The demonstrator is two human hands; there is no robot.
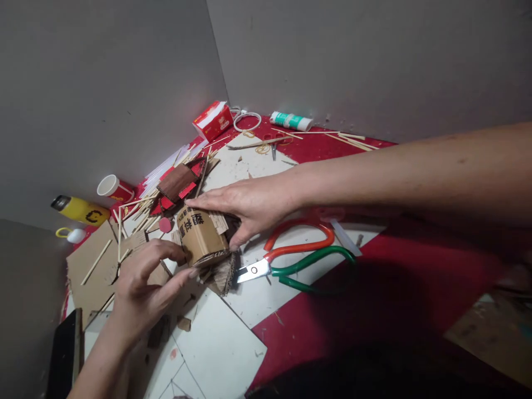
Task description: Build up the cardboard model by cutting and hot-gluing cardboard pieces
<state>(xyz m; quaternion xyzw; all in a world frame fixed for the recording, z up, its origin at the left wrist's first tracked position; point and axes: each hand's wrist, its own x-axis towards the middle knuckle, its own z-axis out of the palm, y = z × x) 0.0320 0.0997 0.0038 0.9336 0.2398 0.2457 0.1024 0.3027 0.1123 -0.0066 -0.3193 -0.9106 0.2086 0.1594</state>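
Observation:
A small brown cardboard model (201, 235) with a curved top and dark printed characters sits on the white sheets. My left hand (143, 277) pinches its lower left edge between thumb and bent fingers. Reaching in from the right, my right hand (253, 208) holds the far edge with its fingers and the near right side with its thumb. Pointed corrugated cardboard (222, 277) juts out from under the model. Beside it lie large scissors (270, 269) with one orange and one green handle, their blade tips hidden. Behind stands a similar red and brown cardboard model (178, 182).
Wooden sticks (143, 208) and flat cardboard (89, 266) lie at left, near a yellow bottle (81, 209) and a paper cup (114, 188). A red tissue pack (214, 121), tape rings (247, 122) and a green-white roll (291, 121) line the back by the grey walls.

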